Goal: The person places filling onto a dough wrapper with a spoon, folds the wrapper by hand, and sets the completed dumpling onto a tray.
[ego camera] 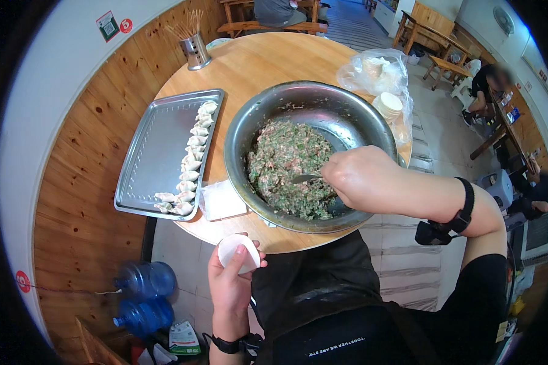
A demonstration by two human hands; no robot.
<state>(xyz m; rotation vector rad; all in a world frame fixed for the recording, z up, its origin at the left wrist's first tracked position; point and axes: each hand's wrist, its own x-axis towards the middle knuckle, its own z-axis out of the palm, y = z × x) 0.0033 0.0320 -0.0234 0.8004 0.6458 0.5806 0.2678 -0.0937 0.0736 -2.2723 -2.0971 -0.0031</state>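
Between the thumb and fingers of my left hand (pixel 233 269) is a round white dough wrapper (pixel 232 250), held near the table's front edge. My right hand (pixel 358 179) grips a metal utensil (pixel 307 178), whose tip rests in minced filling with chopped greens (pixel 290 159); its handle is hidden in my fist. The filling sits in a large stainless steel basin (pixel 347 107). Left of the basin lies a metal tray (pixel 153 146) with a column of folded dumplings (pixel 196 140) along its right side and a few more at its near end.
Stacked wrappers (pixel 389 104) and clear plastic bags (pixel 404 68) stand at the right of the round wooden table (pixel 260 54). A chopstick holder (pixel 195 52) is at the back left. A white packet (pixel 223 200) lies between tray and basin. Blue water jugs (pixel 148 279) lie on the floor.
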